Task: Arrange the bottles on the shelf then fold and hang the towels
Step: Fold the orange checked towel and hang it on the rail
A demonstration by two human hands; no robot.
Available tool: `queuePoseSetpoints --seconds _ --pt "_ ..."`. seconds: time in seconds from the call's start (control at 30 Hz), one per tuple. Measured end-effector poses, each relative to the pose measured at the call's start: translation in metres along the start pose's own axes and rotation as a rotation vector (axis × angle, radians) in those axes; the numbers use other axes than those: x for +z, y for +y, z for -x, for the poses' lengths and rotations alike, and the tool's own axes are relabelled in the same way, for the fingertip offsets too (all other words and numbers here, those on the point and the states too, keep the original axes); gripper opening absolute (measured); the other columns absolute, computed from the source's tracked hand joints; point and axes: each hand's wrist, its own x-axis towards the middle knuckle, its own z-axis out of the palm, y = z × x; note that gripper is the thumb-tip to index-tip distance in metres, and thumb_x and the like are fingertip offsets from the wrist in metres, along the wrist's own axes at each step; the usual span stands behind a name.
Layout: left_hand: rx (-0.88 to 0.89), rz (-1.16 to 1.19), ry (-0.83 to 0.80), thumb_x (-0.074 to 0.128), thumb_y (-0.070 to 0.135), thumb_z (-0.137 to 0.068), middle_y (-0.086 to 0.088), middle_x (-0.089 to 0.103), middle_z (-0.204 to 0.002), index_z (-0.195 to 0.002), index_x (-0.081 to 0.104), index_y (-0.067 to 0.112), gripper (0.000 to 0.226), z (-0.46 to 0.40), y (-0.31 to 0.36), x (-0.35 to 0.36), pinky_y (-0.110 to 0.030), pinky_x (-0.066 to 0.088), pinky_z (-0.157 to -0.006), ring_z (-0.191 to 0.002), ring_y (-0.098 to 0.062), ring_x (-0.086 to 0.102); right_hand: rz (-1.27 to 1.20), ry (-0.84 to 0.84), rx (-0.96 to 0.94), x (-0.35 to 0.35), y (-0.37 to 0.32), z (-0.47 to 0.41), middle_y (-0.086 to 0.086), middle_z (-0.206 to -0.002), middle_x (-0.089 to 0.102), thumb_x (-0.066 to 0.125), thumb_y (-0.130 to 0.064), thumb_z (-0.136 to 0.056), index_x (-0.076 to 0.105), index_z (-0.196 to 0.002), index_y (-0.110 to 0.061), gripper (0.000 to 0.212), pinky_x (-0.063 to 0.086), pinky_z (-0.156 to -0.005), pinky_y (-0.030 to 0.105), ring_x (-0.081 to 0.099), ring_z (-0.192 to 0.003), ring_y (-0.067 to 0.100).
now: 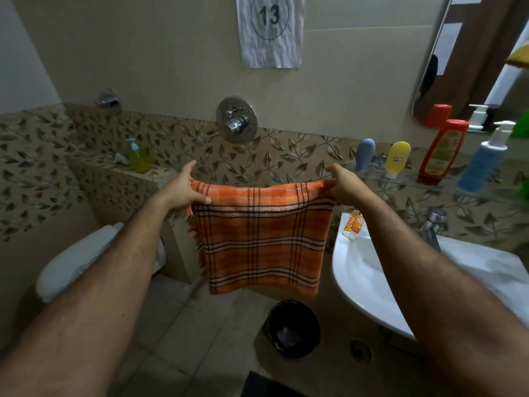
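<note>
— Two hands, what do their fingers (203, 199) grasp?
— Left hand (183, 193) and right hand (345, 186) pinch the orange towel's (262, 242) top corners, hanging before the leaf-tiled wall (286, 153).
— Containers?
— Four bottles (442, 151) on the glass shelf (486, 193) above the sink (355, 270); a black bin (293, 328) on the floor (200, 325).

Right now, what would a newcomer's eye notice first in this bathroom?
The orange plaid towel at the centre, held up by its top corners between the left hand and right hand. Next, the colourful bottles on the glass shelf at right, especially the tall red bottle.
</note>
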Motion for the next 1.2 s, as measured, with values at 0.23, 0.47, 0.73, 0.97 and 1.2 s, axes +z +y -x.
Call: queuePoseSetpoints --seconds 0.23,0.47,0.73,0.97,1.2 --pt "-0.054 -0.149 0.283 0.078 0.006 -0.077 -0.015 0.046 -0.145 -0.147 0.038 0.023 0.082 -0.005 -0.008 0.027 -0.048 0.041 -0.105 -0.133 -0.034 0.043 0.111 0.015 -0.013 -0.009 -0.002 0.010 0.008 -0.130 0.061 0.064 -0.015 -0.091 0.052 -0.135 -0.022 0.046 0.057 -0.088 0.045 0.063 -0.107 0.025" --pt "0.027 -0.388 0.392 0.073 0.023 -0.085 -0.006 0.070 -0.105 -0.105 0.072 0.024 0.020 -0.004 -0.008 0.026 -0.033 0.045 -0.074 -0.092 -0.022 0.058 0.040 0.006 -0.044 -0.017 -0.004 0.020 0.008 -0.104 0.068 0.055 -0.008 -0.096 0.066 -0.112 -0.015 0.021 0.061 -0.076 0.045 0.070 -0.086 0.025" --pt "0.179 0.030 0.260 0.066 0.024 -0.089 0.001 0.063 -0.087 -0.083 0.064 0.028 0.008 -0.003 -0.014 0.011 -0.030 0.046 -0.071 -0.086 -0.021 0.061 -0.327 0.005 -0.048 -0.041 0.001 0.028 0.001 -0.087 0.065 0.058 -0.016 -0.096 0.064 -0.091 -0.017 0.008 0.047 -0.067 0.027 0.062 -0.084 0.017" --pt "0.257 0.783 0.320 0.058 0.032 -0.081 0.013 0.065 -0.061 -0.067 0.065 0.035 0.016 0.012 0.032 0.007 -0.018 0.050 -0.051 -0.057 -0.003 0.063 -0.955 0.058 -0.065 -0.054 -0.020 0.023 0.002 -0.092 0.066 0.042 -0.024 -0.104 0.061 -0.104 -0.016 0.021 0.054 -0.077 0.034 0.065 -0.089 0.017" --pt "0.269 0.712 0.427 0.049 0.033 -0.093 0.004 0.060 -0.075 -0.079 0.057 0.025 0.017 0.001 0.074 0.007 -0.033 0.050 -0.070 -0.073 -0.015 0.060 -1.070 0.219 -0.054 -0.073 -0.037 -0.004 0.006 -0.083 0.066 0.049 -0.015 -0.102 0.060 -0.094 -0.011 0.014 0.055 -0.072 0.036 0.063 -0.076 0.018"
